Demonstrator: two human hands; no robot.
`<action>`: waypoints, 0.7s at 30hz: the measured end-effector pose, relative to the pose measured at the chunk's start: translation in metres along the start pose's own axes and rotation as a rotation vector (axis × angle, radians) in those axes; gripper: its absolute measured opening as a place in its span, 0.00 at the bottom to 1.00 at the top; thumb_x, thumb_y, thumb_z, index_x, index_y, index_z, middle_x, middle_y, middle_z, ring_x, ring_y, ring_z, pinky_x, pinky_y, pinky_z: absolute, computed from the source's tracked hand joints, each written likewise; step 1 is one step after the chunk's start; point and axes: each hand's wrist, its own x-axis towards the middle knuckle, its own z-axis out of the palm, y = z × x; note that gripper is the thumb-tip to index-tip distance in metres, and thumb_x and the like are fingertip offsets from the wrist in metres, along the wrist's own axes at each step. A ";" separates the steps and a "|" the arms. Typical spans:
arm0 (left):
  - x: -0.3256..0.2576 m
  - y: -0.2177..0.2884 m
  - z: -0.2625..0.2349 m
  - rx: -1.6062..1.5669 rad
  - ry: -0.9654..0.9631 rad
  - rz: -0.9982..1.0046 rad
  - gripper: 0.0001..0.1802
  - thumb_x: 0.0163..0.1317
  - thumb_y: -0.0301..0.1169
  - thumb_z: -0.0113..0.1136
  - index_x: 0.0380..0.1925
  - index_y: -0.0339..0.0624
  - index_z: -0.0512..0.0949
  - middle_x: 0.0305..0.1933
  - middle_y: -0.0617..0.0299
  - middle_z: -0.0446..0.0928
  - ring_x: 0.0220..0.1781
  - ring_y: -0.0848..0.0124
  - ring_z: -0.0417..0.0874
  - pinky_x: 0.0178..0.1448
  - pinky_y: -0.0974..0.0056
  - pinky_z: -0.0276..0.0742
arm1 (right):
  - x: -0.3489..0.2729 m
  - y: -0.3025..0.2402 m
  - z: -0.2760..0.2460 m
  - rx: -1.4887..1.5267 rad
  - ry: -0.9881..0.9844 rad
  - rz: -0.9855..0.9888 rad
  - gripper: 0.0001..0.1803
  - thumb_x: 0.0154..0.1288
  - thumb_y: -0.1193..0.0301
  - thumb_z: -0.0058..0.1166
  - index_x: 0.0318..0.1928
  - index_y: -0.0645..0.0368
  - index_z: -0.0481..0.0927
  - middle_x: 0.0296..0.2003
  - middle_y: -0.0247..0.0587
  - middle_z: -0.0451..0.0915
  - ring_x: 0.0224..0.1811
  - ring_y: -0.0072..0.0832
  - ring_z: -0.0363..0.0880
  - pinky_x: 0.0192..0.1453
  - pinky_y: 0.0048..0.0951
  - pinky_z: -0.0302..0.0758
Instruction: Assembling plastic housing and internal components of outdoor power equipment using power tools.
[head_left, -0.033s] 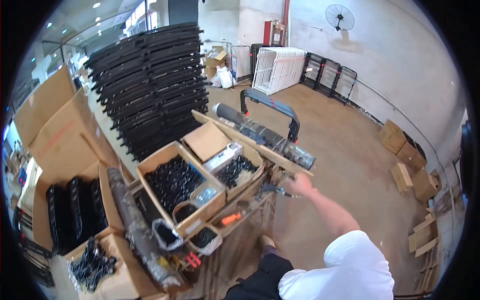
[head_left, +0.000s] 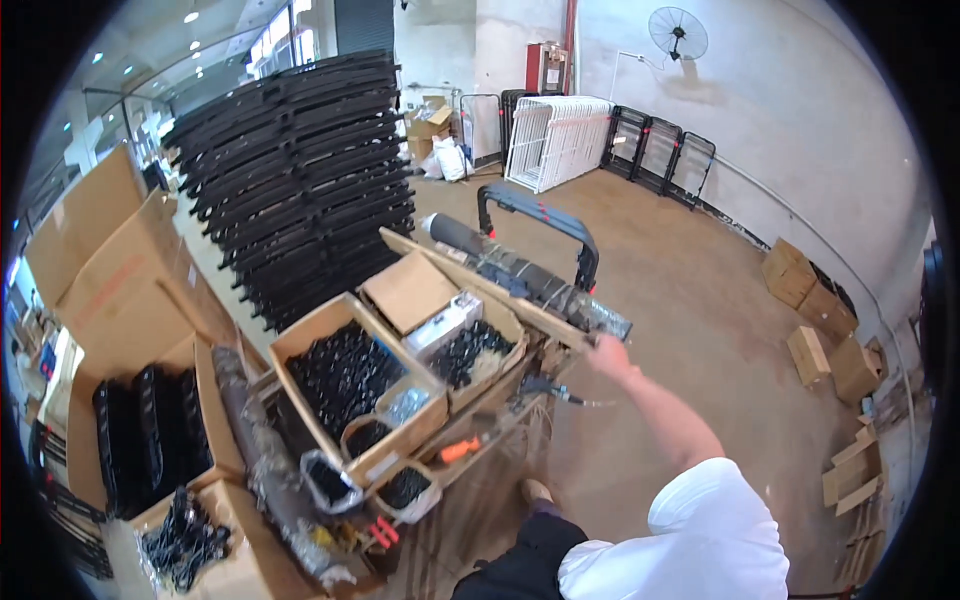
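The wooden board [head_left: 470, 281] lies along the far side of the part-filled carton [head_left: 490, 372] — perhaps as a barrier against the wrapped roll [head_left: 545, 285] beyond. The right hand [head_left: 607, 355] is at its near end, apparently touching; I can't tell how closed the fingers are. The left hand is out of sight. Black frames [head_left: 290, 180] stand stacked past the cartons — presumably to save floor.

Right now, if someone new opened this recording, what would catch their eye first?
Probably the tall stack of black slatted pieces rising at the upper left, behind the open boxes. Next, the person's right hand near the centre, at the right-hand end of a wooden board that runs beside a dark roll. The bright orange object just below the boxes of small black parts also stands out.
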 end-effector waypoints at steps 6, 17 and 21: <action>0.031 0.083 0.008 0.140 0.032 -0.093 0.18 0.60 0.47 0.65 0.46 0.53 0.86 0.39 0.58 0.85 0.45 0.56 0.88 0.51 0.47 0.84 | 0.271 0.052 0.000 0.108 0.020 0.076 0.21 0.67 0.53 0.62 0.46 0.58 0.90 0.40 0.55 0.89 0.44 0.47 0.89 0.50 0.46 0.81; -0.065 0.291 0.017 -0.798 0.323 -1.282 0.25 0.67 0.48 0.57 0.55 0.43 0.86 0.51 0.44 0.87 0.59 0.51 0.87 0.65 0.52 0.80 | 0.510 0.199 0.047 0.666 -0.560 0.323 0.40 0.77 0.42 0.54 0.69 0.67 0.76 0.61 0.42 0.82 0.64 0.33 0.78 0.70 0.36 0.71; -0.072 0.312 -0.006 -0.774 0.406 -1.304 0.25 0.68 0.48 0.57 0.55 0.44 0.86 0.51 0.45 0.87 0.60 0.51 0.86 0.65 0.52 0.80 | 0.535 0.208 0.081 0.797 -0.675 0.171 0.36 0.78 0.48 0.56 0.65 0.72 0.78 0.59 0.45 0.82 0.59 0.32 0.80 0.67 0.38 0.74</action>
